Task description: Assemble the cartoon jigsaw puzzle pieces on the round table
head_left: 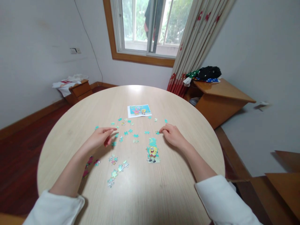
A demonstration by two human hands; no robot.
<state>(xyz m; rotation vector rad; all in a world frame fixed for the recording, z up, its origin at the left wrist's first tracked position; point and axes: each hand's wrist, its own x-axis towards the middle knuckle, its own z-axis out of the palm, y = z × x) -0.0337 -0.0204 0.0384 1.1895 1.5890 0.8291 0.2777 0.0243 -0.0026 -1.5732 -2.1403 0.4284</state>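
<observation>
My left hand [101, 137] hovers over the left side of the loose jigsaw puzzle pieces, index finger stretched out and the others loosely bent. Nothing shows between its fingers. At the right, my right hand [172, 134] has its fingers curled, the fingertips at a small puzzle piece [157, 132]. Just below that piece lies a joined section of puzzle [153, 151] with a yellow cartoon figure. Loose teal pieces [136, 135] are spread between my hands. Partly behind my left forearm are pink pieces [97, 162], and joined greenish pieces [114, 173] lie nearer me.
A printed reference picture [140, 111] lies farther back on the round wooden table [145, 200]. Behind the table's right side stands a wooden cabinet [222, 90] with cloths [208, 74] on top. A small wooden stand [81, 90] is at the left wall.
</observation>
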